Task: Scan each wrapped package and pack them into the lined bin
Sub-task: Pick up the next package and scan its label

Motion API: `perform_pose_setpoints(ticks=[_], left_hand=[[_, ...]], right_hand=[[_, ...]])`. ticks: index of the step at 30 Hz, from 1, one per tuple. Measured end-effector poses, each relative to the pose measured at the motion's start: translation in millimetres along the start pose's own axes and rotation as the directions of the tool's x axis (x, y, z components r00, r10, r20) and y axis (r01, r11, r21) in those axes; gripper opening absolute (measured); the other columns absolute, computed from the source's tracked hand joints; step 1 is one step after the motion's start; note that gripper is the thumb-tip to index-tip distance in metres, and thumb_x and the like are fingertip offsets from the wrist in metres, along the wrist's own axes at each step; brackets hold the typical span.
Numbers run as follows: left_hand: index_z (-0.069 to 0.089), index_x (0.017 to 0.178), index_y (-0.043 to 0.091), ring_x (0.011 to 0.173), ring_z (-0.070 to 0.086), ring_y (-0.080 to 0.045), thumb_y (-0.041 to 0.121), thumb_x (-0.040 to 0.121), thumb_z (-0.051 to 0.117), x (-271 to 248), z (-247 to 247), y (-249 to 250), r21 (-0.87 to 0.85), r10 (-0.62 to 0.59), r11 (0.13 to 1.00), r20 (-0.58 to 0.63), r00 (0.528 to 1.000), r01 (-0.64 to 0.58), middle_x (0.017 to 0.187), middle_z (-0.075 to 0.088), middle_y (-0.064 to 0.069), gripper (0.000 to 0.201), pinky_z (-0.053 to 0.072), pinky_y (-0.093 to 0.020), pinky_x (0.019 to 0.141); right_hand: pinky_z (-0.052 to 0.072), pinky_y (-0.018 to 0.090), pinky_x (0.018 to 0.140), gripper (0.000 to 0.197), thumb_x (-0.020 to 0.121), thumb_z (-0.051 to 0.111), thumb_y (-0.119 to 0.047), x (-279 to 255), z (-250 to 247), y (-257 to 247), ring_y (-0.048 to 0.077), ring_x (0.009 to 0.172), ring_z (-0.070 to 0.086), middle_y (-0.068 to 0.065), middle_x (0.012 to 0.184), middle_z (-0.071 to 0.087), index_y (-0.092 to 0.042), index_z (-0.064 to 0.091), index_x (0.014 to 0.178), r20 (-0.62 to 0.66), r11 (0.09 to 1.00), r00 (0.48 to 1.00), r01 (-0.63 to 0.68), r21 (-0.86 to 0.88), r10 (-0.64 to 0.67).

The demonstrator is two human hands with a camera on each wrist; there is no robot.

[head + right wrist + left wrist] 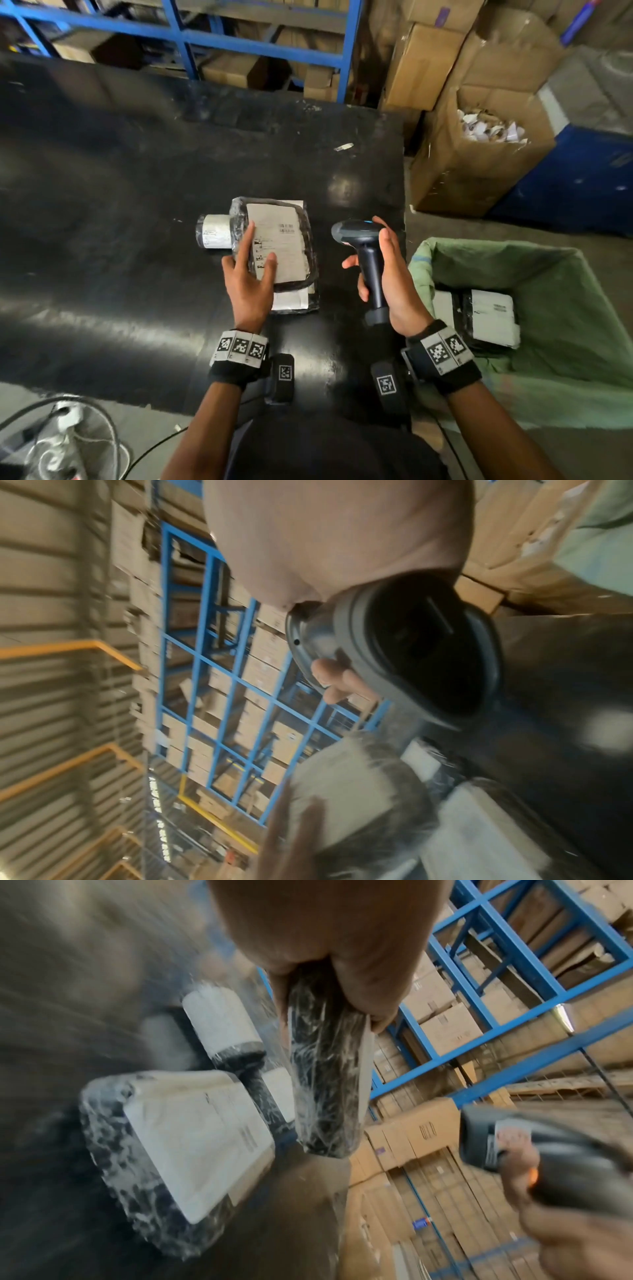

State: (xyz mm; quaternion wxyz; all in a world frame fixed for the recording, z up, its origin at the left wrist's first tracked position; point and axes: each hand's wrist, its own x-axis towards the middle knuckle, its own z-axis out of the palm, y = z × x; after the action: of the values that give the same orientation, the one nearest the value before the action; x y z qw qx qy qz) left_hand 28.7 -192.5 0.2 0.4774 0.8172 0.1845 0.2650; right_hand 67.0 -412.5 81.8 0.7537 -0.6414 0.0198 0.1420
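The top wrapped package (279, 246) is held tilted above two others on the tabletop (102, 205), label face up, its long axis running away from the body. It is pinched at its near left edge by the left hand (248, 284), thumb over the label, fingers beneath. Just to its right, apart from it, the scanner (363, 253) is clasped by the right hand (387, 274), head angled toward the label. The barcode (286, 228) sits at the far right corner, nearest the scanner. The lined bin (561, 274) waits farther right, packages already inside.
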Motion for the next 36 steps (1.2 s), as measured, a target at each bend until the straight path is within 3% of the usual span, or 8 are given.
perform_pose_setpoints(ticks=[8, 13, 17, 19, 21, 24, 30, 36], left_hand=[[0.045, 0.152, 0.029, 0.105, 0.052, -0.02, 0.022, 0.093, 0.072, -29.1, 41.5, 27.5, -0.088, 0.052, 0.995, 0.035, 0.998, -0.049, 0.119, 0.057, -0.019, 0.065, 0.039, -0.018, 0.1], [0.046, 0.152, 0.026, 0.096, 0.039, -0.002, 0.022, 0.093, 0.071, -32.6, 48.3, 30.2, -0.059, 0.081, 0.995, 0.034, 0.996, -0.079, 0.123, 0.055, -0.004, 0.064, 0.041, -0.022, 0.097], [0.047, 0.151, 0.025, 0.095, 0.04, 0.0, 0.018, 0.092, 0.073, -33.7, 47.0, 34.6, -0.081, 0.059, 0.995, 0.014, 0.998, -0.058, 0.116, 0.056, -0.014, 0.065, 0.035, -0.01, 0.098], [0.046, 0.151, 0.027, 0.097, 0.043, -0.004, 0.018, 0.092, 0.073, -34.0, 45.3, 35.2, -0.088, 0.044, 0.995, 0.008, 0.999, -0.043, 0.113, 0.055, -0.019, 0.066, 0.034, -0.009, 0.098], [0.045, 0.151, 0.03, 0.1, 0.047, -0.01, 0.019, 0.092, 0.073, -33.8, 43.0, 33.7, -0.085, 0.039, 0.996, 0.008, 0.999, -0.038, 0.113, 0.055, -0.02, 0.067, 0.033, -0.003, 0.097], [0.044, 0.151, 0.034, 0.096, 0.045, -0.008, 0.023, 0.092, 0.073, -33.7, 38.4, 28.3, -0.063, 0.013, 0.998, -0.001, 1.0, -0.013, 0.111, 0.056, -0.02, 0.067, 0.041, -0.018, 0.099], [0.046, 0.15, 0.037, 0.086, 0.041, -0.002, 0.023, 0.09, 0.074, -33.0, 28.2, 20.9, -0.036, -0.06, 0.998, -0.032, 0.998, 0.059, 0.109, 0.056, -0.02, 0.068, 0.041, -0.023, 0.095], [0.045, 0.151, 0.036, 0.091, 0.042, -0.007, 0.024, 0.091, 0.074, -34.4, 20.0, 17.2, -0.019, -0.049, 0.999, -0.014, 0.999, 0.049, 0.11, 0.058, -0.019, 0.068, 0.04, -0.023, 0.092]], right_hand=[[0.04, 0.022, 0.034, 0.057, 0.09, 0.036, -0.059, -33.0, -7.2, -28.6, 0.016, 0.045, 0.053, 0.019, 0.084, 0.06, -0.036, 0.036, 0.143, 0.068, 0.995, 0.997, 0.021, 0.096, -0.027], [0.04, 0.021, 0.033, 0.062, 0.088, 0.037, -0.059, -44.1, -13.8, -34.3, 0.009, 0.044, 0.057, 0.02, 0.092, 0.06, -0.033, 0.035, 0.144, 0.069, 0.992, 0.997, 0.029, 0.126, -0.037], [0.041, 0.023, 0.033, 0.064, 0.085, 0.046, -0.07, -43.7, -15.3, -26.1, 0.032, 0.059, 0.059, 0.029, 0.104, 0.065, -0.04, 0.038, 0.141, 0.076, 0.992, 0.997, 0.003, 0.125, -0.013], [0.041, 0.024, 0.034, 0.064, 0.08, 0.05, -0.073, -40.0, -17.6, -17.2, 0.039, 0.066, 0.054, 0.028, 0.104, 0.067, -0.043, 0.042, 0.136, 0.084, 0.992, 0.996, -0.036, 0.12, 0.026], [0.041, 0.023, 0.033, 0.073, 0.075, 0.052, -0.076, -35.8, -21.8, -7.0, 0.033, 0.051, 0.056, 0.027, 0.101, 0.069, -0.041, 0.04, 0.137, 0.067, 0.992, 0.995, -0.081, 0.1, 0.074], [0.039, 0.023, 0.033, 0.06, 0.088, 0.044, -0.062, -26.8, -30.9, 16.0, 0.021, 0.053, 0.063, 0.022, 0.104, 0.069, -0.036, 0.033, 0.141, -0.015, 0.985, 0.985, -0.172, -0.019, 0.171], [0.04, 0.023, 0.038, 0.049, 0.097, 0.037, -0.059, -5.4, -59.7, 97.9, 0.028, 0.049, 0.055, 0.013, 0.087, 0.074, -0.032, 0.032, 0.138, -0.2, 0.818, 0.87, -0.492, -0.297, 0.451], [0.043, 0.023, 0.035, 0.048, 0.101, 0.04, -0.046, 10.3, -59.3, 140.7, 0.019, 0.036, 0.047, 0.013, 0.078, 0.059, -0.032, 0.019, 0.143, -0.253, 0.883, 0.873, -0.455, -0.116, 0.416]])
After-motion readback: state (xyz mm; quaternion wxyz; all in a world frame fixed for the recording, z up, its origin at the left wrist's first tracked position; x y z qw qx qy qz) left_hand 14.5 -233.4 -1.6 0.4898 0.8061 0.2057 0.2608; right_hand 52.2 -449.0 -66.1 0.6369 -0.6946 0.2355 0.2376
